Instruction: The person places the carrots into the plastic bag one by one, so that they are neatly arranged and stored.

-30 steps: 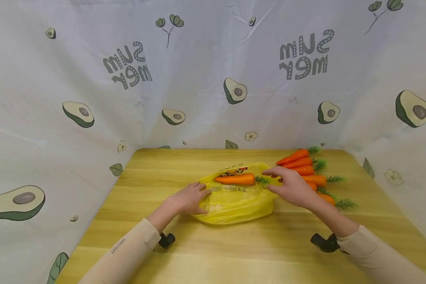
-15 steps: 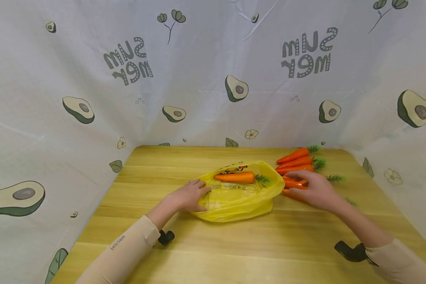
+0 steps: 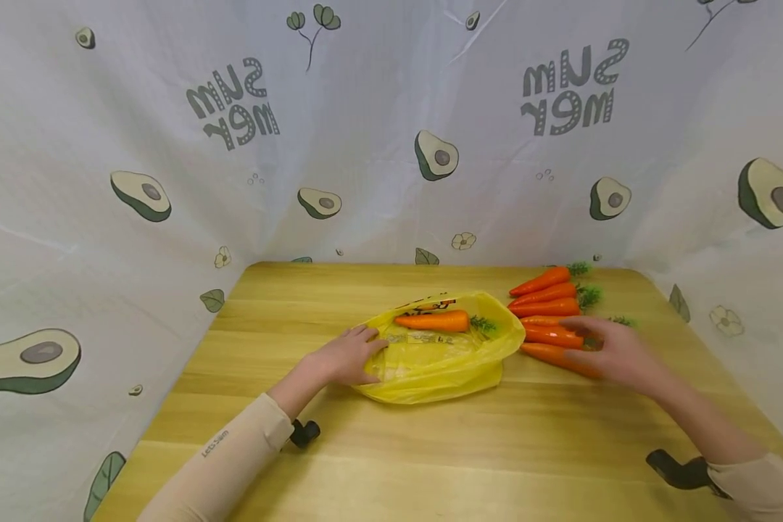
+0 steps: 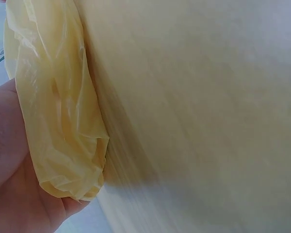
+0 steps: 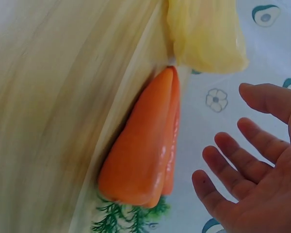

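Observation:
A yellow plastic bag lies on the table with its mouth spread, and one orange carrot with a green top rests inside it. At the bag's left end my left hand holds the rim, the crumpled plastic lying in its grip in the left wrist view. My right hand is over the loose carrots at the right, fingers spread and nothing held. Beside that hand, in the right wrist view, carrots lie side by side, apart from the fingers.
More carrots lie in a row at the back right of the wooden table, green tops outward. A white curtain printed with avocados surrounds the table behind and at both sides. Black wrist mounts sit under both forearms.
My right hand has withdrawn from the bag's mouth and moved right over the loose carrots. The left hand stays at the bag's left end, and the carrot stays in the bag.

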Demonstrator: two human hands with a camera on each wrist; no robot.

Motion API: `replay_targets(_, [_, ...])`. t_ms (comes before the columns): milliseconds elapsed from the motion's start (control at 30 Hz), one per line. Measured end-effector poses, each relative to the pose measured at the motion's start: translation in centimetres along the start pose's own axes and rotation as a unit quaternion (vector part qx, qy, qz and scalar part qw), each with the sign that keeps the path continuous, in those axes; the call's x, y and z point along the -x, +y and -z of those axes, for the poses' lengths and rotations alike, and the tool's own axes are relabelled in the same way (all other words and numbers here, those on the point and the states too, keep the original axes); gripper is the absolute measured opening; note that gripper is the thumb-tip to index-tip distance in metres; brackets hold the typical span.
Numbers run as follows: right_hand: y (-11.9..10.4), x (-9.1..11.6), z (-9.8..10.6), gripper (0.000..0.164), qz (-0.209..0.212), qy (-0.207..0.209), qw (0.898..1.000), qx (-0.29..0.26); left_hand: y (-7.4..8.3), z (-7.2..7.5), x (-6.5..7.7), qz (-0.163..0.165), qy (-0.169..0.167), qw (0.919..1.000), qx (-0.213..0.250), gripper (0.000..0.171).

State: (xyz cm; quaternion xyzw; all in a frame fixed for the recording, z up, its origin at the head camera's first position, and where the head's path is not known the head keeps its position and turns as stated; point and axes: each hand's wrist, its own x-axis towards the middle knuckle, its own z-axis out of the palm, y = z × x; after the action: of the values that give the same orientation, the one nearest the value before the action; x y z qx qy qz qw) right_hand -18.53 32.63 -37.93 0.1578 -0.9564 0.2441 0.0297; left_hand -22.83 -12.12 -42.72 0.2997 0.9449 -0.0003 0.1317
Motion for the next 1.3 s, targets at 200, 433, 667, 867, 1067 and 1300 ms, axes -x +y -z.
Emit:
replay_targets(200, [0.9,0.3,0.5,0.057,-0.012,-0.006,1.0,0.015,0.0,0.2,0.0,0.0,0.006,1.0,0.005,0.077])
replay_targets(433, [1.8,0.8,0.7,0.062,-0.029,-0.025,0.999,0.006,-0.1,0.1,-0.2,0.004,0.008,0.9999,0.013,0.077])
replay_targets(667, [3.2,1.5,0.5,0.056,-0.026,-0.025,0.999,0.02,0.0,0.2,-0.1,0.008,0.004,0.9998,0.018,0.077])
replay_targets(867, [4.0,1.9,0.1,0.055,-0.024,-0.02,0.999,0.035,0.1,0.2,-0.1,0.009,0.004,0.9997,0.022,0.076])
replay_targets(1067, [4.5,1.9,-0.2,0.056,-0.034,-0.024,0.998,0.043,0.1,0.2,0.0,0.007,0.004,0.9995,0.029,0.076])
replay_targets(1300, [4.9,1.9,-0.4,0.053,-0.042,-0.027,0.998,0.045,0.1,0.1,-0.1,0.006,0.005,0.9996,0.026,0.076])
